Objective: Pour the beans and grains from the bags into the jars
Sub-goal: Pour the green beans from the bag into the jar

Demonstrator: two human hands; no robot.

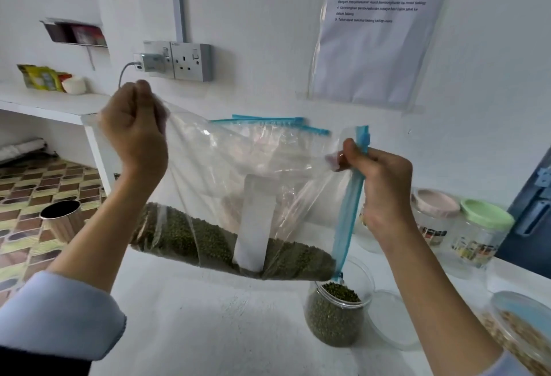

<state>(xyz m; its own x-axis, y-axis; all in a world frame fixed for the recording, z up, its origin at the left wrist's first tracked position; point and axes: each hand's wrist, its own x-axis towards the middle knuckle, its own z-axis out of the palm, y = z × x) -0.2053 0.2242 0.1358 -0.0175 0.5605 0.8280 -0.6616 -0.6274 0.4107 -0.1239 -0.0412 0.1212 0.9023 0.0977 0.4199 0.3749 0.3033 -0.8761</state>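
Observation:
A clear zip bag (238, 173) with a blue zipper strip hangs tilted over the white counter, green mung beans (185, 235) lying along its lower edge. My left hand (135, 131) grips the bag's upper left corner, held high. My right hand (384, 191) pinches the blue zipper edge on the right. The bag's lower right corner points down into an open clear jar (337, 313), which holds green beans nearly to its neck.
A clear lid (393, 319) lies right of the jar. Two lidded jars, pink-topped (435, 211) and green-topped (483, 226), stand at the back right. A jar of tan grains (518, 334) sits at the right edge. More zip bags (268, 121) lean against the wall. A metal cup (62, 220) stands left.

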